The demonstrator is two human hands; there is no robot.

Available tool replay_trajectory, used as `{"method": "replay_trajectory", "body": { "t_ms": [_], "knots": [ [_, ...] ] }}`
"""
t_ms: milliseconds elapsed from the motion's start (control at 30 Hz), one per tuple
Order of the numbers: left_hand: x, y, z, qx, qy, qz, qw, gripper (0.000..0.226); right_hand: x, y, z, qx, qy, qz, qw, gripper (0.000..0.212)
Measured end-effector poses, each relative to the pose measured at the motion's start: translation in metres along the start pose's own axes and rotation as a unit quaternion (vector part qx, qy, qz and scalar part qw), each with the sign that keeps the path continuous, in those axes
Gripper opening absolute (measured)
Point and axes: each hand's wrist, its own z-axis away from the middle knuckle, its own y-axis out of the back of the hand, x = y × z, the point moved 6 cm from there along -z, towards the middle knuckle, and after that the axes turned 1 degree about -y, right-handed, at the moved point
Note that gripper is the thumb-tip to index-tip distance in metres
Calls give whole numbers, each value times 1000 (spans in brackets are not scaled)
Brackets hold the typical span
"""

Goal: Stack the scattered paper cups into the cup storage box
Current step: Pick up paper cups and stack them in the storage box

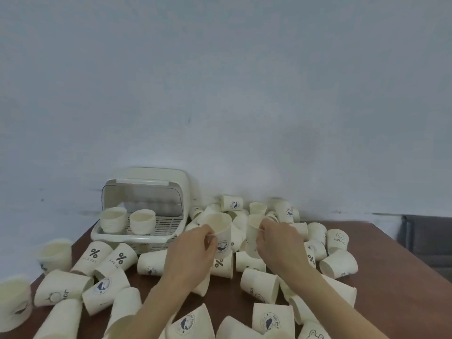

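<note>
The left hand [193, 250] holds in its grip an upright whale-print paper cup [220, 234], and the right hand [278, 243] pinches the rim of a plain paper cup [253, 237], both above the brown table [381, 277]. The cup storage box [146, 209], lid open, has two cup stacks [128, 222] inside.

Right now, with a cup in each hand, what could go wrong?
1. The left hand pinches an upright cup only at its rim, so it could slip or get squashed.
2. Loose cups lie crowded all round both forearms; the right hand, gripping another cup, might knock some over on the way.
3. The two stacks in the storage box already stand tall; a careless drop could topple them.
</note>
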Motion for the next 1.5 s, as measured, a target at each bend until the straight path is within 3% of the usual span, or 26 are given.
{"method": "replay_trajectory", "body": {
  "t_ms": [633,1033,1500],
  "knots": [
    [-139,86,33,71,136,-71,986,21,-177,-66,-24,-46,118,-65,990,17],
    [-187,95,35,61,177,-87,979,24,-254,-90,-106,-11,102,-154,983,20],
    [-218,94,18,100,194,-62,974,28,-275,-169,-120,-100,162,-21,982,20]
  ]
}}
